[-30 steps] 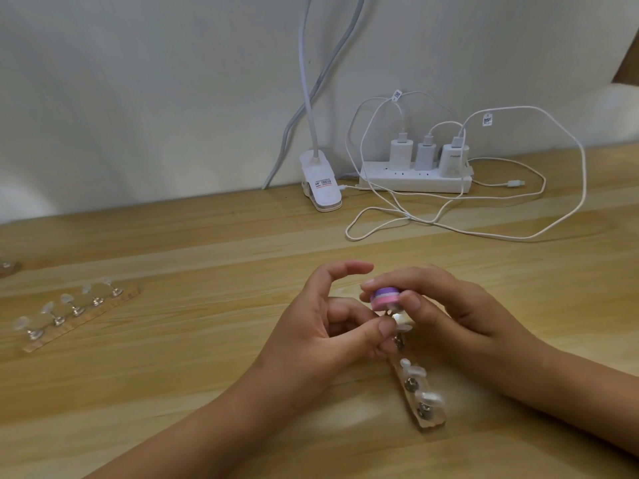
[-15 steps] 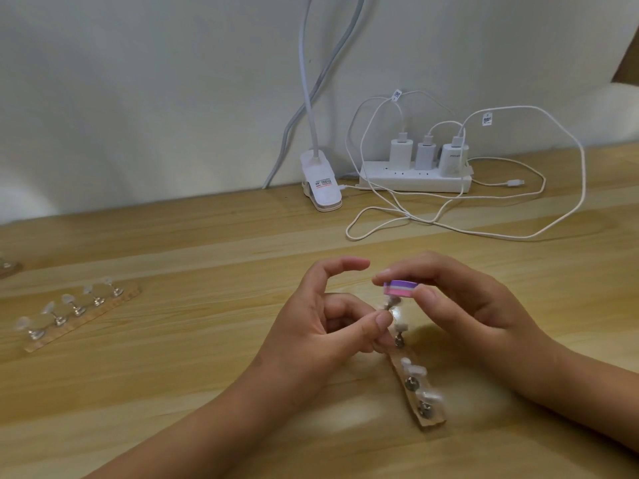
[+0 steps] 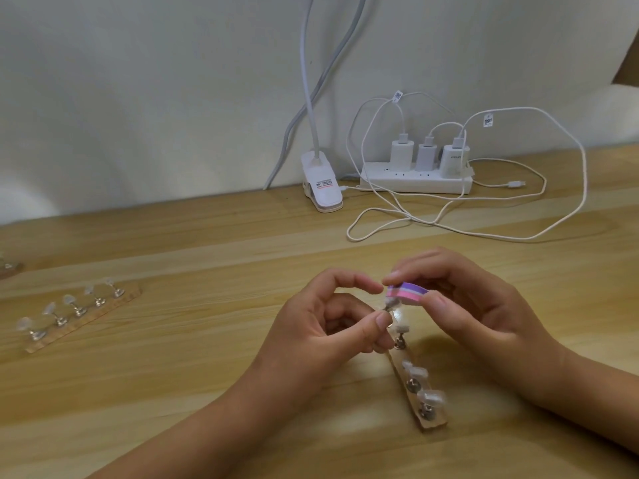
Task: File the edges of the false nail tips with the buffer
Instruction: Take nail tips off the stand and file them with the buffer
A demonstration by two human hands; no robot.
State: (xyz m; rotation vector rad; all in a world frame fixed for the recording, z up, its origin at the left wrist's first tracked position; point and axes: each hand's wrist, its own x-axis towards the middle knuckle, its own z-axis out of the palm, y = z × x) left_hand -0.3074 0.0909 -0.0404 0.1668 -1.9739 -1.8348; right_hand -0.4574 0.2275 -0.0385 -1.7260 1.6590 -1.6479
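The right hand (image 3: pixel 460 305) pinches a buffer (image 3: pixel 406 292) against a nail tip (image 3: pixel 392 303), whose stand the left hand (image 3: pixel 332 326) pinches above a strip (image 3: pixel 420 392).

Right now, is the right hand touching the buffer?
Touching. The head view shows the right hand pinching the buffer between its thumb and fingers.

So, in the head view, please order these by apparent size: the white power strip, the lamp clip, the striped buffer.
1. power strip
2. lamp clip
3. buffer, pinched by the right hand; nearest the camera, yet it looks smallest.
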